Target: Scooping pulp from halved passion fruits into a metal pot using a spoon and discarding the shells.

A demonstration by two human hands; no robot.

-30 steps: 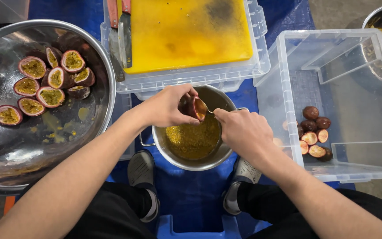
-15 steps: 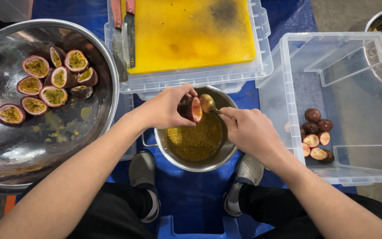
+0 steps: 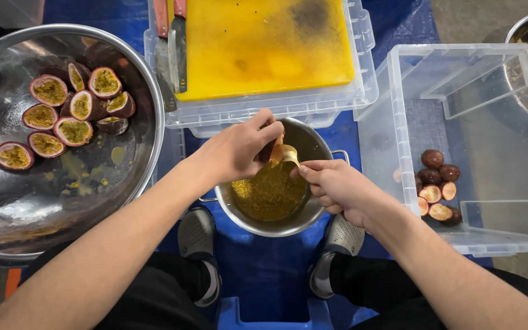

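Right at the centre of the frame, a passion fruit half (image 3: 268,148) sits pinched in the fingers of the left hand (image 3: 239,150), tilted over a steel pot (image 3: 322,211) that already holds yellow seedy pulp. The right hand (image 3: 337,186) has its fingers pressed around the handle of a spoon (image 3: 287,156), whose bowl is at the fruit's open face.

Upper left of the frame, a big steel bowl (image 3: 135,91) holds more cut halves, pulp up. Above the pot, a yellow cutting board (image 3: 264,46) rests on a clear box with a knife (image 3: 177,46) along its left edge. To the right, a clear plastic bin (image 3: 490,232) holds scooped-out shells (image 3: 435,183).

The shell looks slippery with juice, so in my judgement it could slide from the fingers into the pot, or pulp could flick past the rim onto the blue floor mat (image 3: 264,275) and the shoes below.
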